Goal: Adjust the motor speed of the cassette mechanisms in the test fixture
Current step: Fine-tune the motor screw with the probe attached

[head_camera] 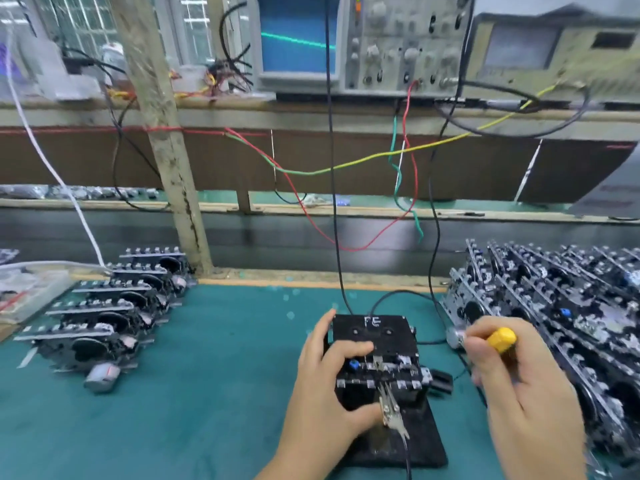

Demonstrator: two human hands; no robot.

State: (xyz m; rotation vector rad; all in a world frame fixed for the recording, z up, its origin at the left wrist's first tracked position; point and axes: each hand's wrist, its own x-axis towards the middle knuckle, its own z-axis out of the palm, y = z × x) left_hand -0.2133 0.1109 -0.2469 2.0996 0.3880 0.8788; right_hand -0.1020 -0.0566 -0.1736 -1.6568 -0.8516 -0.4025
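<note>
I work at a bench (214,341) covered with a teal mat, its far edge trimmed by a worn wooden strip. The black test fixture (391,431) sits near the front edge, right of the middle, with a cassette mechanism (377,358) seated in it, chalk letters on its black top. My left hand (329,386) wraps the mechanism's left side, fingers curled over its top and thumb against the front by a metal clip (389,407). My right hand (519,382) is closed round a yellow-handled screwdriver (500,339), held just right of the fixture; its tip is hidden from me. A row of finished-looking mechanisms (114,313) runs along the left part of the bench toward the far edge, and a dense stack of more mechanisms (554,306) fills the right edge. A clear plastic bag (27,292) lies at the far left. Behind the bench a dirty post (166,133) rises, and a raised shelf carries an oscilloscope (360,43) showing a green trace on blue, with a second beige instrument (554,46) beside it. Red, green, yellow and black wires (346,164) droop from the shelf toward the fixture. Barred windows (86,22) show behind.
</note>
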